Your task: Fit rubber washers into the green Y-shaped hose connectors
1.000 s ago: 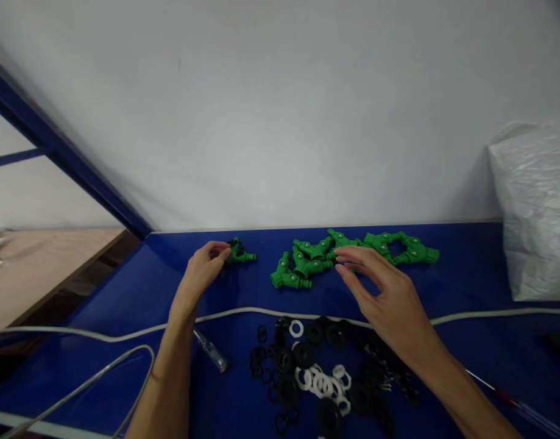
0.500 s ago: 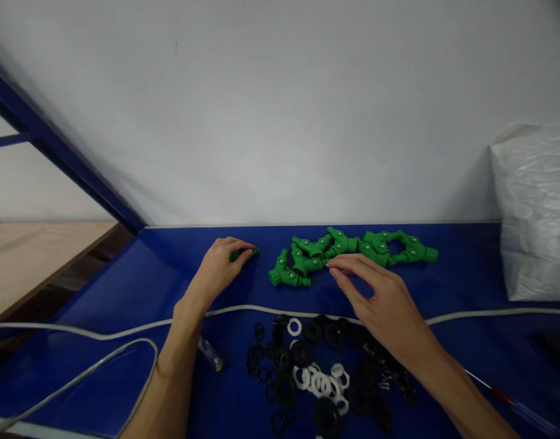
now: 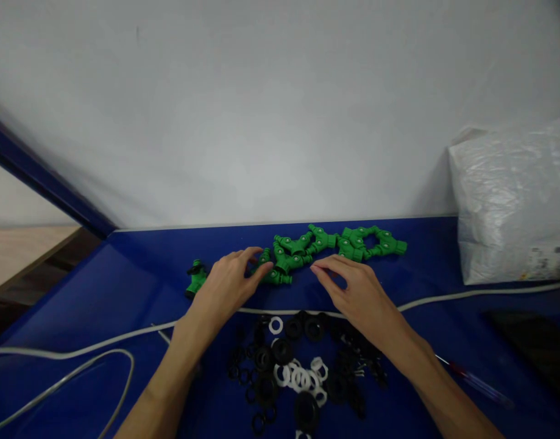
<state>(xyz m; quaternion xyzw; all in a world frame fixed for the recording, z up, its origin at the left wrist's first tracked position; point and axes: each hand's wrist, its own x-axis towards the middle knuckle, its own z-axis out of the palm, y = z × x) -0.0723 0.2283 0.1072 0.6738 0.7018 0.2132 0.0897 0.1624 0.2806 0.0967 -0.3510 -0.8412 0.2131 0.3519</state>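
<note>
The wall (image 3: 280, 122) closes off the far side, the wrapped bag (image 3: 503, 207) the far right. Between bag and green fittings (image 3: 323, 239) there is room to pass over the blue tabletop (image 3: 428, 262); nearer, the pale cable (image 3: 467, 294) and loose rings (image 3: 294, 379) obstruct.

Can't see all of the green connector (image 3: 278, 278) behind the left hand (image 3: 227, 281), or most of the thin tool (image 3: 162, 335) under that forearm (image 3: 181, 356). Can't read the blurry label (image 3: 551, 261) on the plastic bag (image 3: 506, 204), chopped off by the right edge. Can't tell about anything pinched in the right hand (image 3: 355, 291), or make out the dark slab (image 3: 529, 341), cut off too, or the tiny black bits (image 3: 378, 369)
</note>
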